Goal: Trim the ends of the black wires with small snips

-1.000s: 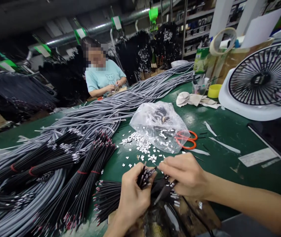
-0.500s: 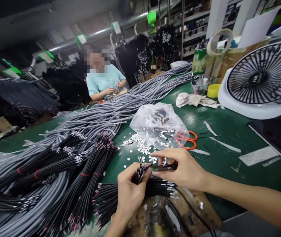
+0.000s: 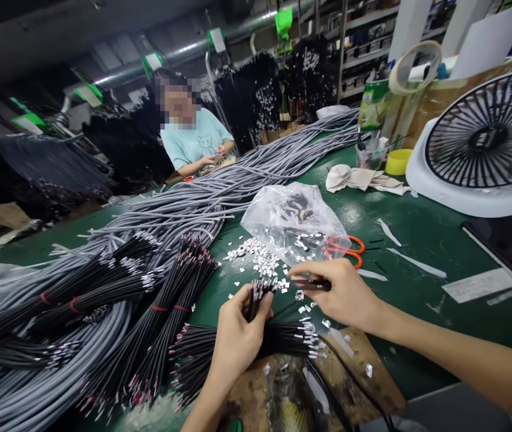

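Observation:
My left hand (image 3: 239, 329) is closed around a small bunch of black wires (image 3: 256, 300), their stripped silvery ends pointing up between thumb and fingers. To its right, my right hand (image 3: 343, 294) grips dark tweezers (image 3: 313, 284), tips turned toward the bunch but apart from it. A larger bundle of black wires (image 3: 283, 341) lies under my left hand. Just beyond my hands is a scattered pile of small shiny metal pieces (image 3: 260, 257), beside a clear plastic bag (image 3: 278, 219) with more of them. Orange-handled scissors (image 3: 355, 255) lie partly under the bag.
Long grey cables (image 3: 210, 195) run across the green table (image 3: 418, 312), with tied black wire bundles (image 3: 161, 324) at the left. A white fan (image 3: 485, 141) stands at the right, near a tablet-like dark panel (image 3: 508, 252). A co-worker (image 3: 197, 141) sits across the table.
My right hand has drawn the tweezers away from the wire bunch, up and to the right. The wire ends in my left hand now show more plainly. The view has shifted slightly.

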Available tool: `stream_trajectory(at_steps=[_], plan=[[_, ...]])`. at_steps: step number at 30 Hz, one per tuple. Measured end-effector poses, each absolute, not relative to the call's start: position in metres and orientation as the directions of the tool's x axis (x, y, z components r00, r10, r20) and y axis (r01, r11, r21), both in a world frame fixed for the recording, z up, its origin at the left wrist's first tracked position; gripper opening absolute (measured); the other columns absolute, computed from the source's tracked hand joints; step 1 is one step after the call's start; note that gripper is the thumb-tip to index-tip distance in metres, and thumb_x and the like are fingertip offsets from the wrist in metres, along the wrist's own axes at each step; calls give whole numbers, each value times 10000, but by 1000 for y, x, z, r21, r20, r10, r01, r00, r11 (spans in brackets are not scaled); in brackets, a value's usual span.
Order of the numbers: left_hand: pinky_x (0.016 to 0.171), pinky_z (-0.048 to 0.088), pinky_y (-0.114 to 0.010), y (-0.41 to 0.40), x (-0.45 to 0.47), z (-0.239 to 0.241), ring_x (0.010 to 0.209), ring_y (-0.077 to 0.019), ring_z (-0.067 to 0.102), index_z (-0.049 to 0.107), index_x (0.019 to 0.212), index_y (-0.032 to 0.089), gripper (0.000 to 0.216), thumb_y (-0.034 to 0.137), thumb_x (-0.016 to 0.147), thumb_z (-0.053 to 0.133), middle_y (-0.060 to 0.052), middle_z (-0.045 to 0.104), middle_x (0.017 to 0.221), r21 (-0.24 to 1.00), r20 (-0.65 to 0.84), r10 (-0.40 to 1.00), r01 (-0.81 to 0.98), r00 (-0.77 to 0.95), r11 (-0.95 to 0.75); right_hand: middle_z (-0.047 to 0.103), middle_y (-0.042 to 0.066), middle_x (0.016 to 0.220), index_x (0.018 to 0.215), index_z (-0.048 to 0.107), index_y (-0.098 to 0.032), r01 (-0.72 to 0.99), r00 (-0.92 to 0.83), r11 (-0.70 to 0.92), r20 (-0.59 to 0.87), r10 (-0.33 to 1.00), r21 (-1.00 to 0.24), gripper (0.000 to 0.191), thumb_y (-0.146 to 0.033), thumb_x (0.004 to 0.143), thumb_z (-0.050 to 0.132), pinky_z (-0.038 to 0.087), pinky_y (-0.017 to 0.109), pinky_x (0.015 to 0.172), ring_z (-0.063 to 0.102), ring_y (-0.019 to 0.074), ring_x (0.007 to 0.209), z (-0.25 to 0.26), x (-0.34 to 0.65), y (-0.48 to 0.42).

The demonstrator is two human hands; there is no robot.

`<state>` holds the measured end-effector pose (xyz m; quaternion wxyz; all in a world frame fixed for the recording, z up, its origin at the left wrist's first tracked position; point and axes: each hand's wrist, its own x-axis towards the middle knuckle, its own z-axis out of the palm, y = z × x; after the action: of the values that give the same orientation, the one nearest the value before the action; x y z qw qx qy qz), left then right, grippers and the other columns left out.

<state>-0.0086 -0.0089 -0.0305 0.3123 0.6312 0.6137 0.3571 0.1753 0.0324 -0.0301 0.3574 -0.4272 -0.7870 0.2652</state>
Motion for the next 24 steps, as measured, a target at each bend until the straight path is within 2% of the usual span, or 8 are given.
stream_trajectory(at_steps=[3, 6, 12, 16, 21, 24], plan=[[470, 310, -190, -13, -7, -29, 506, -95, 413, 526, 610, 146, 272, 360, 774, 552, 24, 497, 537, 838, 78, 996, 543, -35, -46, 703, 14, 845, 922, 672, -180, 326, -413, 556, 414, 811, -765, 309, -49, 687, 518, 465, 217, 652, 645, 135, 732, -32, 173, 28], [467, 311, -187, -15, -5, -26, 519, -97, 403, 543, 605, 136, 260, 352, 742, 587, 25, 476, 536, 831, 100, 993, 554, -68, -46, 709, 16, 831, 923, 684, -181, 257, -448, 579, 435, 781, -774, 286, -70, 717, 519, 475, 201, 629, 652, 126, 703, -34, 171, 23], [459, 288, -190, -20, -4, -24, 512, -88, 355, 503, 557, 137, 283, 340, 726, 603, 35, 394, 524, 823, 123, 988, 565, -97, -46, 709, 53, 835, 1003, 668, -132, 262, -394, 483, 365, 844, -835, 349, -76, 683, 540, 501, 215, 594, 652, 141, 652, -28, 169, 18], [466, 289, -196, -22, -5, -25, 521, -94, 354, 530, 571, 133, 278, 340, 749, 578, 29, 383, 531, 795, 160, 982, 603, -104, -66, 707, 46, 736, 969, 683, -117, 257, -410, 438, 313, 857, -862, 297, -104, 706, 546, 475, 200, 486, 623, 128, 546, -24, 168, 17], [443, 272, -198, -23, -5, -23, 501, -91, 353, 509, 565, 138, 303, 344, 787, 531, 27, 378, 515, 767, 170, 979, 639, -108, -63, 702, 31, 756, 974, 679, -145, 265, -424, 551, 417, 804, -791, 261, -137, 757, 535, 452, 205, 486, 597, 109, 533, -26, 168, 14], [435, 257, -198, -23, -4, -22, 491, -83, 325, 447, 529, 148, 325, 328, 786, 533, 31, 352, 510, 755, 196, 975, 650, -103, -83, 686, 28, 789, 1030, 648, -150, 367, -401, 630, 495, 771, -684, 294, -202, 744, 603, 444, 215, 528, 582, 106, 564, -26, 169, 11]])
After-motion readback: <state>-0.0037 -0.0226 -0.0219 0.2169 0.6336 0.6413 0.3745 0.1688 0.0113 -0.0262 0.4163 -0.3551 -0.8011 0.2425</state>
